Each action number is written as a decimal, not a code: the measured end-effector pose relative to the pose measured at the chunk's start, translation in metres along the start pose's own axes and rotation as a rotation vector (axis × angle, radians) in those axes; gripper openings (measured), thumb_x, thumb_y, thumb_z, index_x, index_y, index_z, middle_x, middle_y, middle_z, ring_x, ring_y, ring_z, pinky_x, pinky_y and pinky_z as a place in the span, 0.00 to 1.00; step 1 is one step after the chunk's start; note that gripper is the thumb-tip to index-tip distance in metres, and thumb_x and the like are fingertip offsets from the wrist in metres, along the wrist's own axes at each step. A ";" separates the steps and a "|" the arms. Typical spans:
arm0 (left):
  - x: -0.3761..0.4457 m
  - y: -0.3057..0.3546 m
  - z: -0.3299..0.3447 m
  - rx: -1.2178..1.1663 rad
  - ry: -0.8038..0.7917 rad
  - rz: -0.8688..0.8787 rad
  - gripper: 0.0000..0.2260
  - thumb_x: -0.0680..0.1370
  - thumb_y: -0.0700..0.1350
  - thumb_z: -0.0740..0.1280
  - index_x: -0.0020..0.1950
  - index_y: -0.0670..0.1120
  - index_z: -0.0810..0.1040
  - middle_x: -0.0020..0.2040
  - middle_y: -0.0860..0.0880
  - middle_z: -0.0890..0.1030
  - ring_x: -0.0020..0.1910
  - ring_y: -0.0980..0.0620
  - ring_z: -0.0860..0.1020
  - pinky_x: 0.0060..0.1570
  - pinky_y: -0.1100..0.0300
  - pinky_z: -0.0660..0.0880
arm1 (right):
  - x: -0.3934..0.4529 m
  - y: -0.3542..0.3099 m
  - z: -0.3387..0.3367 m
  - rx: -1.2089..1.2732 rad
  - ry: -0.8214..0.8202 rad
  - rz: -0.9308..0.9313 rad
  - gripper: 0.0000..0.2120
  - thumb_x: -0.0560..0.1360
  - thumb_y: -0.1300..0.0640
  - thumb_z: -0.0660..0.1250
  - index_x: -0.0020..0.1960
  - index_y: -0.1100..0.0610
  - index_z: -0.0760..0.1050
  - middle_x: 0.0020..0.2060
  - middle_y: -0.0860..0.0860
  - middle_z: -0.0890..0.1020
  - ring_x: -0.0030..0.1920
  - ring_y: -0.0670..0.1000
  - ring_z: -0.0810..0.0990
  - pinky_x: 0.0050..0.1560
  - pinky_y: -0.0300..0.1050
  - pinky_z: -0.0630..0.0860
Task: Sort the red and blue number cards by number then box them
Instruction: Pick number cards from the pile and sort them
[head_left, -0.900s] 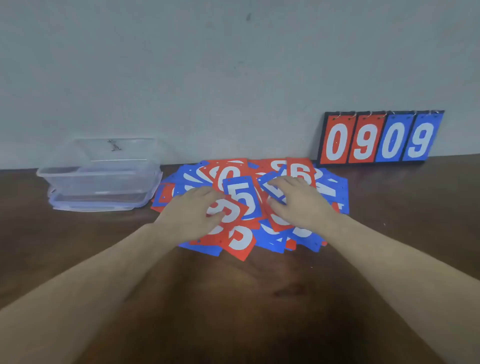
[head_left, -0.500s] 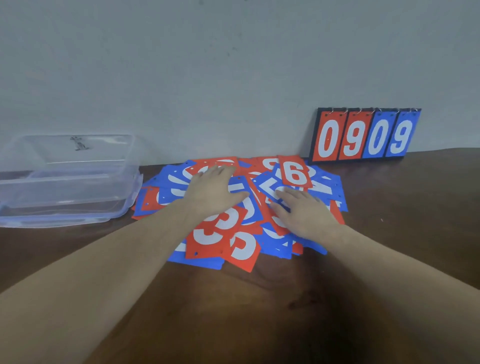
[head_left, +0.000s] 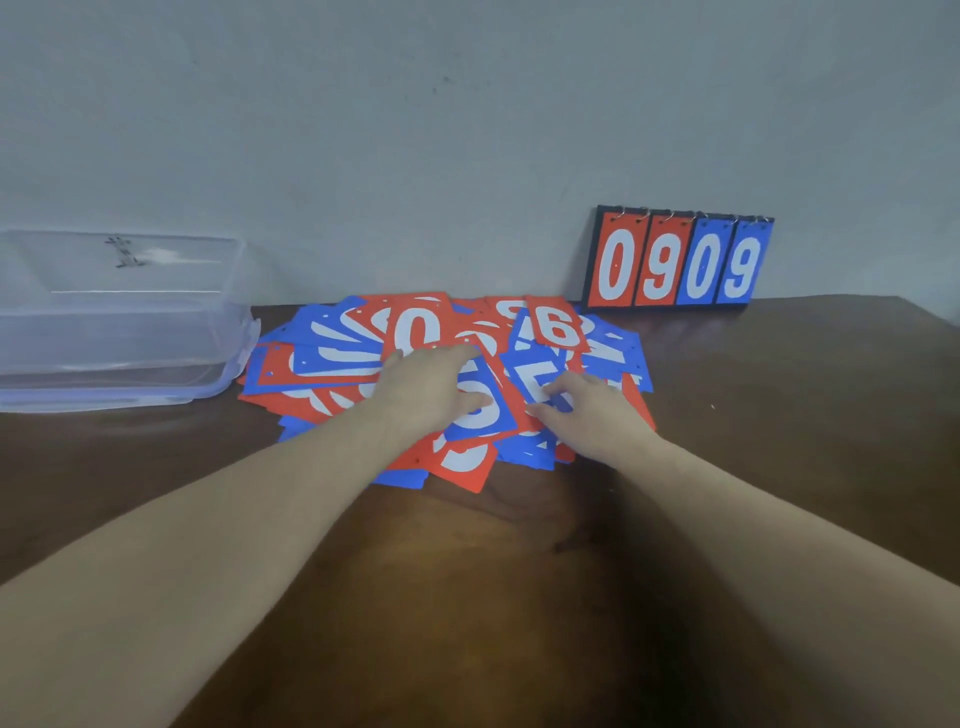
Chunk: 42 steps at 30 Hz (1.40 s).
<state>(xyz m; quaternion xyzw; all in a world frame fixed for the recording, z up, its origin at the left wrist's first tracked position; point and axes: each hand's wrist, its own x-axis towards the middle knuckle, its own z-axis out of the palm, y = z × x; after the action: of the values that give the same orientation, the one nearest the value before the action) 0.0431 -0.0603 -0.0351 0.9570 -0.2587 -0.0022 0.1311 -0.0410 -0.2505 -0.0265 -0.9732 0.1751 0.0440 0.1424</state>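
Both hands have slid rightward over the pile since earlier frames. Surface carries the clear box far left, empty, and the flip scoreboard against the wall. Card pile is unsorted, mid-surface. Left hand rests flat, fingers extended on a blue card; right hand also flat, spreading cards. Sorting is just starting, I'd judge; nothing boxed.

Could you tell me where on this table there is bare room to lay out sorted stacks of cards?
Bare table lies right of the card pile, in front of the scoreboard, and along the near edge under both forearms. The strip between the pile and the plastic box is tight. Both hands rest on the pile.
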 end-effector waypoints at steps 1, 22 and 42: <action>-0.006 0.005 0.000 0.036 -0.016 0.024 0.29 0.78 0.65 0.64 0.76 0.56 0.66 0.74 0.53 0.72 0.71 0.48 0.71 0.71 0.44 0.65 | -0.003 0.000 -0.001 0.017 -0.003 0.025 0.21 0.77 0.34 0.65 0.63 0.46 0.71 0.66 0.50 0.76 0.63 0.53 0.76 0.60 0.53 0.80; -0.133 0.062 -0.009 -0.237 0.201 0.101 0.32 0.77 0.58 0.70 0.79 0.59 0.61 0.72 0.53 0.74 0.69 0.49 0.73 0.65 0.50 0.74 | -0.127 0.043 -0.015 0.712 0.244 -0.090 0.34 0.81 0.59 0.68 0.80 0.46 0.53 0.69 0.49 0.74 0.63 0.51 0.79 0.54 0.47 0.80; -0.261 0.088 -0.032 -1.167 0.275 -0.102 0.47 0.75 0.37 0.75 0.78 0.68 0.49 0.70 0.57 0.74 0.59 0.55 0.81 0.60 0.48 0.79 | -0.253 0.044 -0.024 1.056 0.194 -0.087 0.11 0.82 0.53 0.63 0.62 0.55 0.71 0.53 0.47 0.81 0.48 0.45 0.82 0.37 0.38 0.73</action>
<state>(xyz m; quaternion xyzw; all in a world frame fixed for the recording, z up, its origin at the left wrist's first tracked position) -0.2242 0.0037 0.0012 0.7297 -0.1492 -0.0266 0.6668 -0.2920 -0.2146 0.0191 -0.7752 0.1451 -0.1462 0.5972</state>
